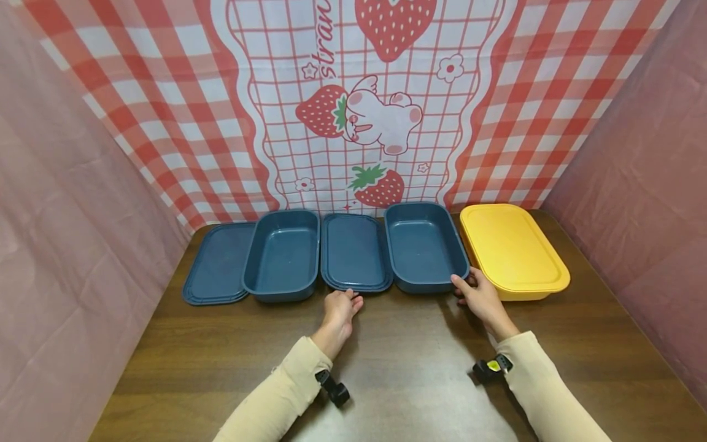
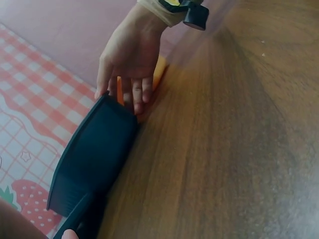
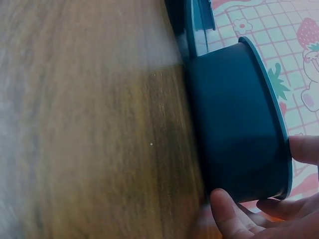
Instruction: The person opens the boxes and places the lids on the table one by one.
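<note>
Near the middle of the row, my left hand (image 1: pixel 338 316) pinches the front edge of a flat dark blue lid (image 1: pixel 355 252). In the left wrist view only a thumb tip shows on that lid's edge. My right hand (image 1: pixel 479 299) holds the near right corner of an open blue food container (image 1: pixel 425 245). Its thumb lies over the rim and its other fingers (image 3: pixel 227 211) are against the outside wall, as the right wrist view shows. This container stands directly right of the lid, its inside bare.
Left of the middle lid stands a second open blue container (image 1: pixel 284 255), overlapping another blue lid (image 1: pixel 218 264) at the far left. A yellow lidded container (image 1: pixel 513 248) is at the right end. Behind the wooden table (image 1: pixel 409 368) hangs a checked strawberry cloth (image 1: pixel 386 110).
</note>
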`<action>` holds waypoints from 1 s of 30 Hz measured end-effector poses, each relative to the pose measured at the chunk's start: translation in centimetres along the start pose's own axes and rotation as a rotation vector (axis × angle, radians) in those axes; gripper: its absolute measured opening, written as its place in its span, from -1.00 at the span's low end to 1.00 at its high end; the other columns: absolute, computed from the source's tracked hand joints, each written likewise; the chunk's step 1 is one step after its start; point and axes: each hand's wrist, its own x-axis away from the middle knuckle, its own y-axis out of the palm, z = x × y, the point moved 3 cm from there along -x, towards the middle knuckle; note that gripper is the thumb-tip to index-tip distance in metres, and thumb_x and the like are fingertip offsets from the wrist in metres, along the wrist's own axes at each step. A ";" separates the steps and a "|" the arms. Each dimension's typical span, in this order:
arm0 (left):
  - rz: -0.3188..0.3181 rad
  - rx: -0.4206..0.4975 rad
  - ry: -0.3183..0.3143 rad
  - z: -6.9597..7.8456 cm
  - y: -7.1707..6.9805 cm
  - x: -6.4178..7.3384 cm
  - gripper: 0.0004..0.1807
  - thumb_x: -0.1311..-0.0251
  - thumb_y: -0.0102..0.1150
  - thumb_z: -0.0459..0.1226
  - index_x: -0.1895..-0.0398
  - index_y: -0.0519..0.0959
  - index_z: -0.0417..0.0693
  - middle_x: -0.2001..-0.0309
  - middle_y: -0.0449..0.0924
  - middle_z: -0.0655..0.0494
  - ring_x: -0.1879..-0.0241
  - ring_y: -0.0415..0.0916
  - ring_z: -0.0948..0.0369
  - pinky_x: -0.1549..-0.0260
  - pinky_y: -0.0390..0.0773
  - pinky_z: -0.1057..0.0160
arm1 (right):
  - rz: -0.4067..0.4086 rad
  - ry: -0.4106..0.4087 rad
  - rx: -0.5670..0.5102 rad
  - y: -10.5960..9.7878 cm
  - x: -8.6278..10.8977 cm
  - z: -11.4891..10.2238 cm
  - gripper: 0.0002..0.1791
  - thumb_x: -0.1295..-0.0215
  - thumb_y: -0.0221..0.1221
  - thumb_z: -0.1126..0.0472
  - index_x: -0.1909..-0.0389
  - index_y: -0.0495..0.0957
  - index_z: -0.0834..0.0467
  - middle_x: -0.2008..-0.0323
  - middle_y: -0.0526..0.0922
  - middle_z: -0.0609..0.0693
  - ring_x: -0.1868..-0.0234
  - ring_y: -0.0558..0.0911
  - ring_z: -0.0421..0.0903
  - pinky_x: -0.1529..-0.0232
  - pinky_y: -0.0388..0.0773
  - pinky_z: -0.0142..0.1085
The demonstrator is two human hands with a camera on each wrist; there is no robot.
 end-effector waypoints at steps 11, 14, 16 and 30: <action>-0.030 0.129 -0.088 -1.4 -1.1 -1.8 -0.68 -0.35 0.01 -0.43 -0.08 0.30 -0.50 0.21 0.45 -0.26 0.33 0.55 0.06 0.18 0.67 0.18 | 0.007 0.016 -0.016 0.2 0.4 -0.4 -0.33 -0.46 0.04 0.01 -0.38 0.15 0.36 -0.09 0.48 0.33 0.22 0.56 -0.19 0.24 0.60 -0.40; -0.004 0.139 -0.141 -2.1 -1.6 -3.0 -0.62 -0.36 -0.01 -0.42 -0.15 0.29 -0.49 0.08 0.44 -0.33 0.16 0.57 -0.04 0.02 0.63 0.11 | 0.006 0.014 -0.018 0.1 0.4 -0.6 -0.33 -0.45 0.05 0.01 -0.38 0.15 0.36 -0.08 0.50 0.33 0.24 0.55 -0.22 0.24 0.60 -0.40; -0.019 0.166 -0.144 -3.0 -2.2 -4.4 -0.65 -0.35 -0.02 -0.42 -0.12 0.30 -0.48 0.10 0.45 -0.33 0.13 0.59 -0.07 0.04 0.64 0.12 | 0.004 0.008 -0.008 0.1 0.3 -0.7 -0.33 -0.45 0.05 0.01 -0.38 0.16 0.37 -0.07 0.50 0.33 0.24 0.55 -0.23 0.25 0.60 -0.40; -0.070 0.145 -0.305 6.3 1.4 6.3 -0.44 -0.32 -0.34 -0.45 -0.37 -0.04 -0.49 -0.44 -0.09 -0.51 -0.41 0.10 -0.21 -0.39 0.25 -0.01 | -0.018 -0.029 0.006 0.4 0.1 -1.0 -0.45 -0.50 -0.02 0.06 -0.31 0.24 0.35 -0.03 0.50 0.36 0.19 0.55 -0.15 0.26 0.60 -0.41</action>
